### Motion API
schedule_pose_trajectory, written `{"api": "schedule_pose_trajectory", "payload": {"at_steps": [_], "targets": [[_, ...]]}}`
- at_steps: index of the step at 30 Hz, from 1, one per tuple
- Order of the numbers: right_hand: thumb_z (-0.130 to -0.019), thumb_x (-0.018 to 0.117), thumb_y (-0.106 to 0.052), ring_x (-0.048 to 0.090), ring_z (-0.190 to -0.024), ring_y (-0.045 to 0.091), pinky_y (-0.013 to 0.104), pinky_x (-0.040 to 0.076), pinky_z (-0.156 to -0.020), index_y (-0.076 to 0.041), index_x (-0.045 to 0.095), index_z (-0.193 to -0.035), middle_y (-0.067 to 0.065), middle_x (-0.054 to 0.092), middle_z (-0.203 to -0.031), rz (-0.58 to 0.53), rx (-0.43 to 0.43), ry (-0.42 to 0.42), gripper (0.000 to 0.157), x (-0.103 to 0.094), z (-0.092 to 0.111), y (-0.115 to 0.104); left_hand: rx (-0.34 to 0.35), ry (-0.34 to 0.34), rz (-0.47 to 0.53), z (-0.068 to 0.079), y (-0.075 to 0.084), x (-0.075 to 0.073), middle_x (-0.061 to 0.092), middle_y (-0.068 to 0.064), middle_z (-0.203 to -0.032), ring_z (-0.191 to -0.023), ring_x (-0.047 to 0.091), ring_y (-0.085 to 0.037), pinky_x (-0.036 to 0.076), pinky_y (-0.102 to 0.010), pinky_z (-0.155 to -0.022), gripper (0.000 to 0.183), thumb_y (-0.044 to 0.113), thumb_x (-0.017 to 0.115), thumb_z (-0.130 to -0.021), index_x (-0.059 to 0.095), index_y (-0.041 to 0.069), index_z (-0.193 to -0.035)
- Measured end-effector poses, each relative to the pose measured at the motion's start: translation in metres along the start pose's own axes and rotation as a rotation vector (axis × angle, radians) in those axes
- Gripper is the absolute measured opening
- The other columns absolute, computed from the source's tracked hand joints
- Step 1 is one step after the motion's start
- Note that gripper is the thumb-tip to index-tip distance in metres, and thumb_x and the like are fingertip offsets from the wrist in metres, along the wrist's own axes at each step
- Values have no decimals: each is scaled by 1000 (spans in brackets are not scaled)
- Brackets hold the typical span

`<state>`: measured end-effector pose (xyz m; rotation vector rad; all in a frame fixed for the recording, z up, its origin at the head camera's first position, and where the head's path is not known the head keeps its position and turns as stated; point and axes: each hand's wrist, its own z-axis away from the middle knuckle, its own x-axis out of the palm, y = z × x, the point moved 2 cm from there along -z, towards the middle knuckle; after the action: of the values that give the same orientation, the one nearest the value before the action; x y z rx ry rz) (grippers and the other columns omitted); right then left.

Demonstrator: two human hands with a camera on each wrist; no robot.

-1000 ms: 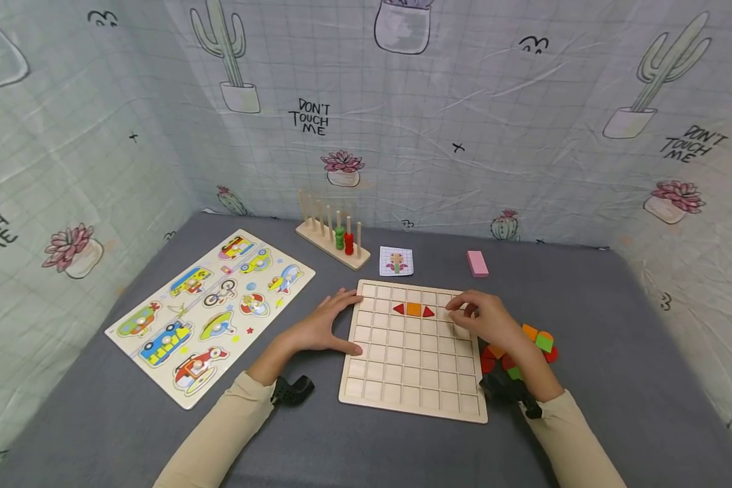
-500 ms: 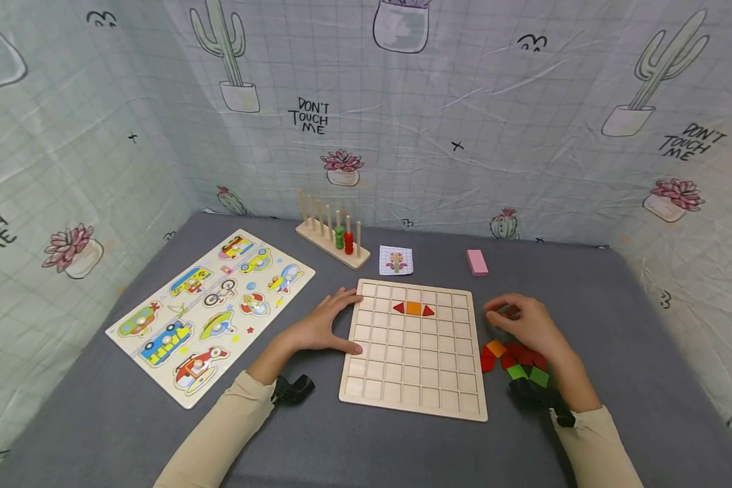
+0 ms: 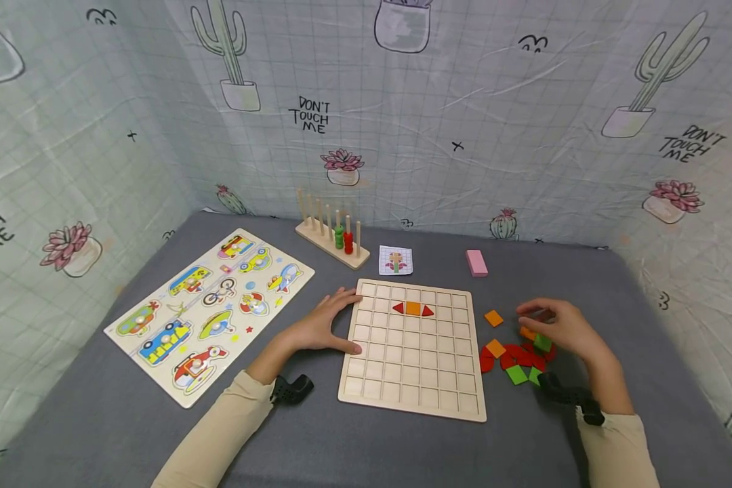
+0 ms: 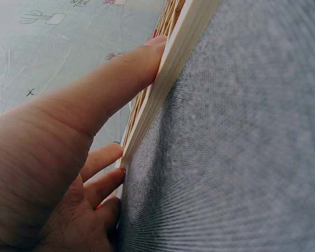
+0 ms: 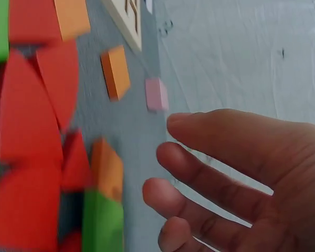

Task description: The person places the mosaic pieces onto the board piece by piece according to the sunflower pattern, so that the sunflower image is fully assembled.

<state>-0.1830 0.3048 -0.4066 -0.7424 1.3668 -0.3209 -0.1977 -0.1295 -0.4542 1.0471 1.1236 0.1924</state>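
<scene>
My left hand (image 3: 326, 324) rests at the left edge of a gridded wooden board (image 3: 411, 366), thumb and fingers spread and touching its rim. Close up, in the left wrist view, the thumb (image 4: 126, 71) lies against the board's side (image 4: 170, 68). On the grid, an orange square tile (image 3: 413, 308) sits between two red triangle tiles (image 3: 399, 308). My right hand (image 3: 558, 327) hovers over the loose tiles right of the board, its fingers loosely bent and holding nothing. Below it are red tiles (image 5: 29, 115), a green tile (image 3: 516, 374) and an orange tile (image 3: 496, 348).
A lone orange square (image 3: 493, 318) lies between board and right hand. Behind the board are a pattern card (image 3: 396, 260), a pink block (image 3: 477, 263) and a peg stand (image 3: 332, 242) with green and red beads. A vehicle puzzle board (image 3: 210, 315) lies at the left.
My right hand has moved right, from the board's upper right corner to above the loose tiles. The lone orange square has come into view. My left hand has stayed in place.
</scene>
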Motion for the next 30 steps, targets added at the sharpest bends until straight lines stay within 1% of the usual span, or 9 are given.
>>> {"api": "schedule_pose_trajectory", "payload": {"at_steps": [4, 8, 13, 16, 19, 24, 27, 30], "targets": [[-96, 63, -11, 63, -87, 30, 28, 52, -64, 5, 66, -113, 24, 65, -110, 36, 5, -14, 24, -8, 6, 10, -1, 0, 0, 0, 0, 0, 24, -16, -159, -150, 4, -35, 0, -52, -121, 95, 30, 85, -75, 34, 4, -150], [-94, 63, -8, 64, -83, 23, 28, 51, -63, 5, 67, -111, 22, 66, -107, 60, 2, -51, 22, -12, 11, 21, -1, -1, 0, 0, -1, 0, 24, -16, -159, -150, 4, -35, 0, -52, -121, 95, 30, 85, -75, 34, 4, -150], [-91, 65, -2, 63, -80, 15, 26, 52, -62, 8, 66, -112, 21, 66, -106, 17, -15, -135, 23, -14, 15, 30, -4, -3, -2, -1, -1, 0, 23, -16, -159, -150, 4, -34, 0, -52, -121, 95, 31, 85, -75, 34, 5, -151], [-90, 63, 2, 62, -80, 12, 26, 53, -63, 10, 64, -114, 23, 65, -108, -16, -21, -183, 25, -14, 14, 33, -4, -3, -1, 0, -1, 0, 23, -16, -159, -150, 3, -34, 0, -53, -121, 95, 31, 85, -75, 34, 5, -151], [-89, 61, 5, 61, -80, 11, 27, 53, -63, 12, 62, -116, 27, 63, -112, -49, -17, -212, 27, -14, 13, 33, 0, -1, -1, 0, -2, -1, 23, -16, -159, -150, 4, -35, 0, -53, -121, 95, 30, 85, -75, 34, 4, -151], [-91, 63, -1, 60, -78, 10, 27, 53, -63, 12, 62, -117, 27, 63, -113, -57, 12, -215, 29, -11, 12, 30, 1, -2, -2, -1, -2, 0, 24, -16, -159, -150, 4, -35, 0, -53, -121, 95, 31, 85, -75, 34, 5, -151], [-92, 66, -6, 59, -75, 10, 27, 52, -62, 11, 62, -117, 24, 64, -112, -57, 22, -206, 31, -10, 11, 29, -1, -3, 1, -1, -2, 0, 23, -15, -159, -150, 4, -35, 0, -53, -121, 95, 31, 85, -75, 34, 5, -151], [-93, 65, -9, 60, -76, 10, 27, 53, -63, 10, 62, -118, 22, 65, -110, -62, 37, -204, 31, -9, 11, 29, 0, -3, 4, 0, -2, 0, 23, -15, -159, -150, 4, -35, 0, -53, -121, 95, 31, 85, -75, 34, 5, -151]]}}
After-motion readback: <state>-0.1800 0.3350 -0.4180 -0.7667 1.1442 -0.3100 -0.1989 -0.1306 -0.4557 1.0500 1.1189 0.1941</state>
